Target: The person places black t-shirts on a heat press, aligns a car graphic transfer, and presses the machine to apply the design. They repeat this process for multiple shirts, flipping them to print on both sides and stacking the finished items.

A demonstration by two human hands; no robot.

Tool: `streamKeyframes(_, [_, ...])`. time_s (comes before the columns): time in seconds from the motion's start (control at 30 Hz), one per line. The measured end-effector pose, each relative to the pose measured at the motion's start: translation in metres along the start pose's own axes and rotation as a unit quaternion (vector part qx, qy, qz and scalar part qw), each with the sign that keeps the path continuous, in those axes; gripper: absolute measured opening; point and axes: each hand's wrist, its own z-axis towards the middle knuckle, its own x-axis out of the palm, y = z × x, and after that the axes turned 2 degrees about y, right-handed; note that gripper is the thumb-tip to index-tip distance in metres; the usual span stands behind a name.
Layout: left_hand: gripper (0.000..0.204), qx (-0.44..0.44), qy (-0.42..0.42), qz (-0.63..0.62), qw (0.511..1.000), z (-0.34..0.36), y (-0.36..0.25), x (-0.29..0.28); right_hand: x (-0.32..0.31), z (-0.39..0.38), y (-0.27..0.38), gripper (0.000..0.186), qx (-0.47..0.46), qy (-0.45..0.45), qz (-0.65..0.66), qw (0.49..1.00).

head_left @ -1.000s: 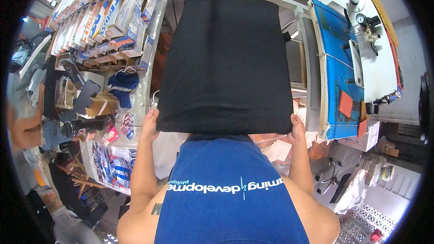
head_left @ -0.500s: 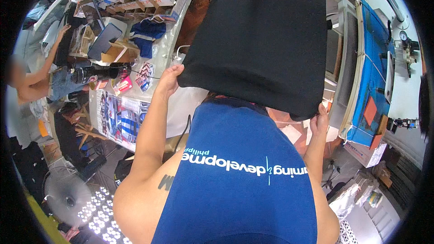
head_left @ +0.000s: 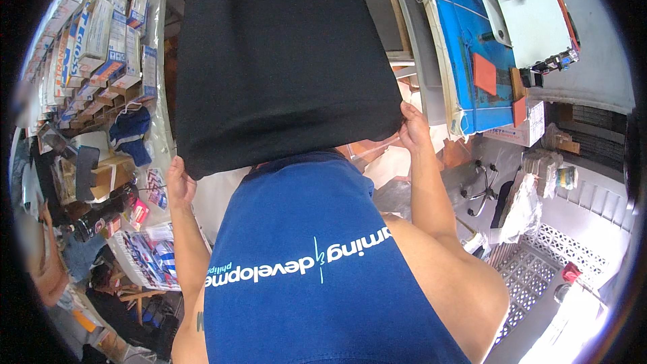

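Note:
A wide black cloth (head_left: 283,61) lies flat and smooth at the top middle, apparently over a flat board whose support is hidden. My left hand (head_left: 182,180) grips its near left corner, with fingers closed on the fabric. My right hand (head_left: 412,128) holds the near right corner, higher in the picture. The cloth's near edge runs slanted just above the blue sleeveless shirt (head_left: 303,216) that I wear.
Stacked boxes (head_left: 101,40) and a cluttered table (head_left: 155,7) run along the left, with a person (head_left: 47,259) beyond. A machine with a blue panel (head_left: 445,34) stands at the right. A wheeled chair base (head_left: 482,185) is at the lower right.
The camera's view has swung between frames. The black cloth now appears farther left and tilted the other way, its right corner higher than the left. Both hands keep their grip.

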Motion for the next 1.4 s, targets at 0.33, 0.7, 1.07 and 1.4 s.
streamKeyframes(0.33, [0.038, -0.067, 0.008, 0.120, 0.991, 0.023, 0.056, -0.005, -0.023, 0.042, -0.074, 0.039, -0.007, -0.112, -0.455, 0.883])
streamKeyframes(0.7, [0.102, -0.176, 0.107, -0.017, 0.978, 0.204, -0.046, 0.110, 0.121, 0.173, 0.038, 0.098, 0.213, 0.280, 0.019, 0.936])
streamKeyframes(1.07, [0.057, 0.069, -0.066, -0.036, 0.995, 0.409, -0.184, 0.118, 0.207, 0.378, 0.114, 0.056, -0.151, -0.045, 0.017, 0.987])
streamKeyframes(1.4, [0.056, 0.082, -0.142, 0.010, 0.986, 0.430, -0.156, 0.081, 0.174, 0.418, 0.089, 0.043, -0.166, 0.047, -0.024, 0.985])
